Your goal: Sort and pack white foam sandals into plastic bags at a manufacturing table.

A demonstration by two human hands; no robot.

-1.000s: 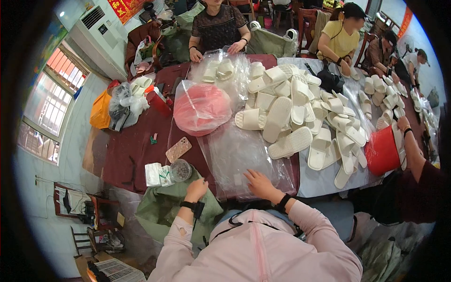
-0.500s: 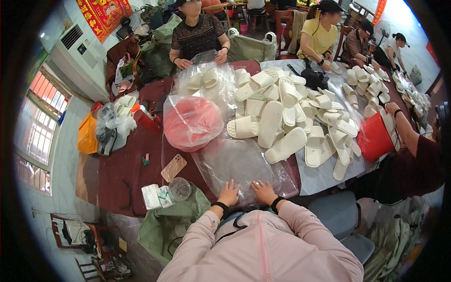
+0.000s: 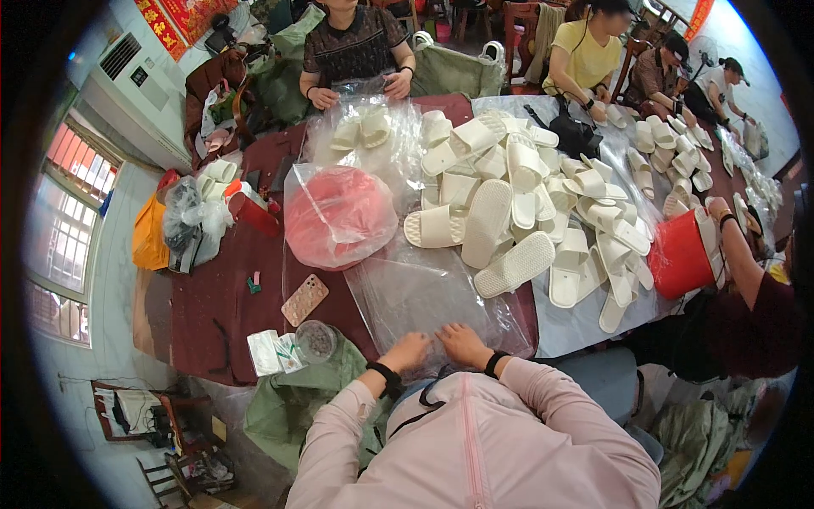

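A clear plastic bag (image 3: 424, 293) lies flat in front of me on the dark red tabletop. My left hand (image 3: 409, 352) is at its near edge, fingers curled in on the film and slightly blurred. Close beside it, my right hand (image 3: 464, 345) bends its fingers onto the same edge; the thumb is hidden. Just beyond the bag, a round pink bundle (image 3: 339, 220) sits wrapped in clear plastic. Cream slippers (image 3: 487, 222) are heaped at the right, several with patterned soles facing up.
Left of the bag are a phone (image 3: 305, 299), a tissue pack (image 3: 273, 352) and a clear round tub (image 3: 316, 341). A green sack (image 3: 297, 407) hangs by my left arm. A person (image 3: 356, 51) opposite handles plastic film. At right, someone's hand rests by a red container (image 3: 682, 254).
My hands have drawn closer together, and their fingers, spread flat on the bag before, are now curled in. The person opposite has shifted their hands slightly.
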